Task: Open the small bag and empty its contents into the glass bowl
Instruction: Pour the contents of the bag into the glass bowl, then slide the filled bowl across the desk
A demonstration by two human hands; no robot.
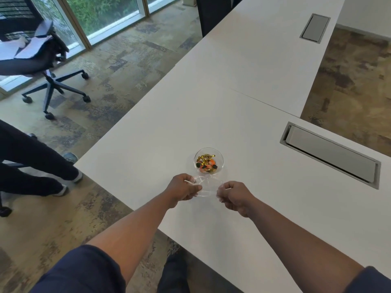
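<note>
— While both arms reach out over the white table point(243, 115), what are the hands doing?

— The left hand point(183, 190) is curled closed, its fingers pinching one side of a small clear bag point(206, 185). The right hand point(234, 196) is curled the same way and pinches the opposite side. The bag is stretched between them, just above the tabletop.

— Is anything left in the bag?

— It looks empty and flat, though the plastic is so clear against the white surface that I cannot be sure.

— And the bowl?

— The glass bowl point(220, 163) stands on the table just beyond the bag, slightly nearer the right hand. The bag's far edge comes close to the bowl's near rim; whether they touch I cannot tell. Inside lie wrapped sweets point(206, 162), gold ones toward the far side, orange, pink and dark ones toward the near side.

— What else is on the table?

— Two grey recessed hatches: one point(330, 153) to the right of the bowl, well apart from it, another point(315, 27) far off near the top of the view.

— And around it?

— Patterned carpet point(118, 81) to the left, with a black office chair point(42, 66) on castors by the window point(105, 13). Another person's legs point(36, 166) in dark trousers stand at the left edge, beside the table's corner.
</note>
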